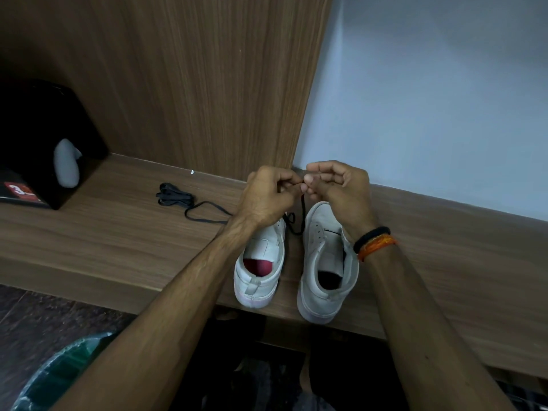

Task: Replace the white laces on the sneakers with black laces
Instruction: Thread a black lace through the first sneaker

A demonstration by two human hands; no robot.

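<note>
Left hand (268,192), right hand (335,185) pinching black lace (302,213) above sneakers (321,262)

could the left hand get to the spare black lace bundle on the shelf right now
Probably yes: the black lace bundle lies uncovered on the shelf, but the left hand is pinching the other lace.

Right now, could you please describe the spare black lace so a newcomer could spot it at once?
Start at the wooden ledge. Between the black box and the left sneaker lies the spare black lace: bundled, loose, untouched, unlike the lace both hands pinch.
</note>
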